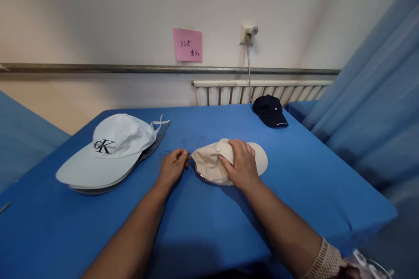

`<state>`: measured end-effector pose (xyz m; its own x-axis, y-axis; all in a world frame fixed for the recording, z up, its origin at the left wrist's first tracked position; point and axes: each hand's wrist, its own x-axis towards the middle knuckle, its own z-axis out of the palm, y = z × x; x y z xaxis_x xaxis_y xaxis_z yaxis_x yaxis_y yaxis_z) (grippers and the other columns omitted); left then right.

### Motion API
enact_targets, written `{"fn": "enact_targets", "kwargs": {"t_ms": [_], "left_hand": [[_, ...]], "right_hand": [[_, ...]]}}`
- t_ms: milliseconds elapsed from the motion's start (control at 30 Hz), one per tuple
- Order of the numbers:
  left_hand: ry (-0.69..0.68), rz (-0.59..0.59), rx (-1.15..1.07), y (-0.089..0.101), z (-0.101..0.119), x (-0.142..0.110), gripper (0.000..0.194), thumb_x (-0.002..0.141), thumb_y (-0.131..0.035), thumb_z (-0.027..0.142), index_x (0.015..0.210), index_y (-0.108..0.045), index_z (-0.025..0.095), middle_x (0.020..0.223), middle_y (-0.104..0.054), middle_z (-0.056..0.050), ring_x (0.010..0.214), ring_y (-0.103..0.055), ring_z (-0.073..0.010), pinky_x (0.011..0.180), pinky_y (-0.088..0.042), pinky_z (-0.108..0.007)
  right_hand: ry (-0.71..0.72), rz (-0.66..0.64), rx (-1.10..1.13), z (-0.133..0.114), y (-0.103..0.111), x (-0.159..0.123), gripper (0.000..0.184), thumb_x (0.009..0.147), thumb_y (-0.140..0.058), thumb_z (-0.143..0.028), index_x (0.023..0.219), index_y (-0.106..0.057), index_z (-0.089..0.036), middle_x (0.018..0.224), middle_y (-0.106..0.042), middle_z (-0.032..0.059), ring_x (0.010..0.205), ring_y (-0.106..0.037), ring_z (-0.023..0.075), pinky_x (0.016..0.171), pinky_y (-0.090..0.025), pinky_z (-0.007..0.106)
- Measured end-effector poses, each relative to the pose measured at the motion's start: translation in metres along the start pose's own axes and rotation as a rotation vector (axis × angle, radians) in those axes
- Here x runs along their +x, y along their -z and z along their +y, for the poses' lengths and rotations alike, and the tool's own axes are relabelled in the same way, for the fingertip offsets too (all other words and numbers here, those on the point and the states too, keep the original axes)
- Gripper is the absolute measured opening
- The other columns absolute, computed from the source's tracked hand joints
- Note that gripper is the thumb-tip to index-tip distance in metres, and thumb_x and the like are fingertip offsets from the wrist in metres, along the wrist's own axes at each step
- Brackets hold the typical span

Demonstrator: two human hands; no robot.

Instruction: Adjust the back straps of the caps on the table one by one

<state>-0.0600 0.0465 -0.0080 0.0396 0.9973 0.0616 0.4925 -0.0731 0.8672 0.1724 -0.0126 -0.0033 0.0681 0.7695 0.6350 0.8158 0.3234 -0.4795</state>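
Observation:
A beige baseball cap (209,166) lies in front of me, its brim pointing right and its soft crown partly crumpled. My right hand (240,163) grips it from above where the crown meets the brim, the thumb pressed into the fabric. Just left of the cap's back edge, my left hand (175,165) is closed in a pinch. What those fingertips hold, if anything, is too small to make out. To the left sits a white cap (122,137) with dark letters and loose ties, stacked over a grey cap (154,147).
A navy cap (269,109) rests at the table's back right corner. Blue cloth covers the table (196,222). Behind it are a metal rail (131,69), a radiator (225,91) and a plugged-in cord (248,63). A blue curtain (369,78) hangs on the right.

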Motion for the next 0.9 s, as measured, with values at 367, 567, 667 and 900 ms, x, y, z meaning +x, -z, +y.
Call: {"fn": "enact_targets", "kwargs": {"t_ms": [367,567,667,900], "left_hand": [[0.288,-0.195,-0.505,-0.001,0.021,-0.014,0.038,0.072,-0.073,0.039,0.099,-0.066,0.013,0.068,-0.063,0.0,0.051,-0.051,-0.0096,0.05,-0.038,-0.023],[0.319,-0.18,-0.541,0.002,0.025,-0.016,0.035,0.075,-0.073,0.039,0.099,-0.068,0.014,0.074,-0.066,-0.002,0.058,-0.056,-0.0108,0.054,-0.042,-0.023],[0.281,-0.24,-0.6,0.003,0.03,-0.02,0.041,0.075,-0.074,0.039,0.108,-0.068,0.015,0.094,-0.072,-0.01,0.081,-0.066,-0.0192,0.07,-0.051,-0.029],[0.281,-0.162,-0.483,0.003,0.022,-0.015,0.044,0.074,-0.072,0.043,0.106,-0.067,0.013,0.099,-0.073,-0.014,0.089,-0.068,-0.0265,0.082,-0.052,-0.04]], "right_hand": [[0.012,-0.01,0.035,0.006,-0.001,0.0,0.058,0.088,-0.055,-0.057,0.131,-0.048,-0.018,0.128,-0.058,0.0164,0.121,-0.051,0.0321,0.102,-0.036,0.052],[0.016,-0.006,0.041,0.008,-0.004,-0.002,0.054,0.092,-0.051,-0.053,0.131,-0.047,-0.016,0.13,-0.057,0.0174,0.123,-0.049,0.0316,0.102,-0.036,0.052],[0.008,-0.007,0.041,0.008,-0.004,-0.001,0.054,0.092,-0.051,-0.052,0.132,-0.047,-0.015,0.13,-0.056,0.0176,0.123,-0.049,0.0315,0.101,-0.037,0.052],[-0.006,-0.018,0.042,0.008,-0.005,-0.002,0.054,0.092,-0.05,-0.052,0.132,-0.047,-0.015,0.13,-0.056,0.0174,0.123,-0.049,0.0317,0.102,-0.037,0.052]]}}
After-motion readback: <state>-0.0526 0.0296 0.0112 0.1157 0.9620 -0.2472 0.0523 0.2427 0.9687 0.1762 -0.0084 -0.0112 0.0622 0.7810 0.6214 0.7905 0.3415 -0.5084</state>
